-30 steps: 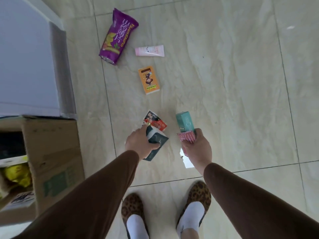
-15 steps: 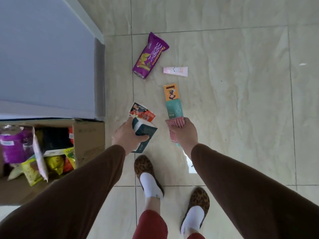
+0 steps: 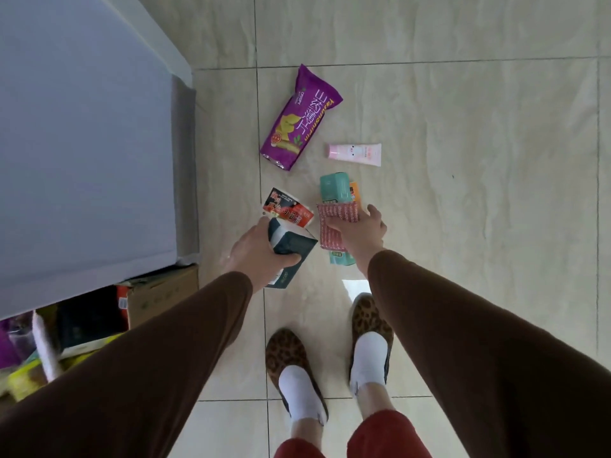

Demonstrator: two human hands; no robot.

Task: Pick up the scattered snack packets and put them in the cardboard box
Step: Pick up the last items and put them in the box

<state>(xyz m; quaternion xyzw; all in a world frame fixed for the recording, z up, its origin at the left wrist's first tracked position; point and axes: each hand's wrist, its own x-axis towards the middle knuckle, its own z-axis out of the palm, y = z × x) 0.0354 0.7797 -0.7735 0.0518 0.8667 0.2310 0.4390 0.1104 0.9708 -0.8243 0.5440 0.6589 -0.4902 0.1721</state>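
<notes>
My left hand is shut on a dark teal box and a red-and-black packet that sticks out past my fingers. My right hand grips a red patterned packet together with a mint-green packet. Both hands are held above the floor. A purple snack bag lies on the tiles farther ahead. An orange box peeks out behind the mint-green packet. The cardboard box stands at lower left, partly under a grey-white top, with several packets inside.
A pink tube lies on the floor right of the purple bag. A large grey-white surface fills the left side and overhangs the cardboard box. My feet in leopard-print slippers stand on beige tiles below my hands.
Both hands have kept their packets and come up off the floor. I have stepped, and the view has swung so the cardboard box now sits farther under the grey-white top.
</notes>
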